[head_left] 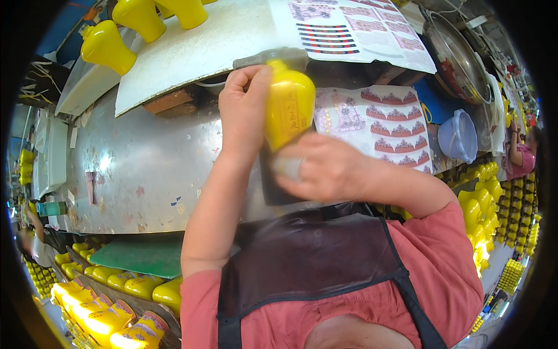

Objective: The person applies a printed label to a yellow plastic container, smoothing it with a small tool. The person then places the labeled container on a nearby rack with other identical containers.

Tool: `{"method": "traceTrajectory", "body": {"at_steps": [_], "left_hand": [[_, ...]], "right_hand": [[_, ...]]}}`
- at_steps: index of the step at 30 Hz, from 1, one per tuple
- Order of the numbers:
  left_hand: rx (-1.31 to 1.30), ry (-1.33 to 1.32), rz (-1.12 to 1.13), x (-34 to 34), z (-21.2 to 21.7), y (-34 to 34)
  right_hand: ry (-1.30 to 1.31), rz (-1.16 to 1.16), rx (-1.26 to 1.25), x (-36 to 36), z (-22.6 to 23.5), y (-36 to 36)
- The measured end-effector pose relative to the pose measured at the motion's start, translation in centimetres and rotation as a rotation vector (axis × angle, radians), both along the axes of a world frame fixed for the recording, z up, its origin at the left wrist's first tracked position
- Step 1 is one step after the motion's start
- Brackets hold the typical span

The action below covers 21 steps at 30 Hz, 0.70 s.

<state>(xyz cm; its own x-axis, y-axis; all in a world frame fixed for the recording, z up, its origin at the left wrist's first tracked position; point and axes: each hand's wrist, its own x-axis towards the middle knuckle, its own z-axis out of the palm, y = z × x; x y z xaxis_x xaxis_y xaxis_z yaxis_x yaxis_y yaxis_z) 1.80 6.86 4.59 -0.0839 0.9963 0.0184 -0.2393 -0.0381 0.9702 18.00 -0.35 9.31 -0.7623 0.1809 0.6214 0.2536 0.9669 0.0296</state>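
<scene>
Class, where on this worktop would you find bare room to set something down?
Mostly bare: metal tabletop between pinkish tool and left forearm; white board between yellow bottles and upper printed sheet. Crowded: right of the held bottle, with lower printed sheet and bucket.

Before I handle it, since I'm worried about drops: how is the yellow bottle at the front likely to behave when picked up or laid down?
The yellow bottle may be slippery, as its surface looks smooth and glossy. It is probably stiff, since its outline shows no sag or dent. Laid on its side, it might roll, given its rounded shoulders.
</scene>
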Motion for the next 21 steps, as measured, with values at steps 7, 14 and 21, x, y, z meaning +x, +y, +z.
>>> {"method": "traceTrajectory", "body": {"at_steps": [7,14,21], "left_hand": [[-0.023,-0.162,-0.022,-0.4,0.6,-0.7],[0.117,-0.044,-0.080,-0.5,0.1,-2.2],[0.089,-0.017,-0.069,0.6,-1.5,-2.2]], "right_hand": [[-0.264,-0.183,-0.001,-2.0,0.1,-2.1],[-0.108,-0.278,-0.135,-0.2,1.0,-0.9],[0.202,-0.159,-0.179,3.1,-2.6,-0.6]]}}
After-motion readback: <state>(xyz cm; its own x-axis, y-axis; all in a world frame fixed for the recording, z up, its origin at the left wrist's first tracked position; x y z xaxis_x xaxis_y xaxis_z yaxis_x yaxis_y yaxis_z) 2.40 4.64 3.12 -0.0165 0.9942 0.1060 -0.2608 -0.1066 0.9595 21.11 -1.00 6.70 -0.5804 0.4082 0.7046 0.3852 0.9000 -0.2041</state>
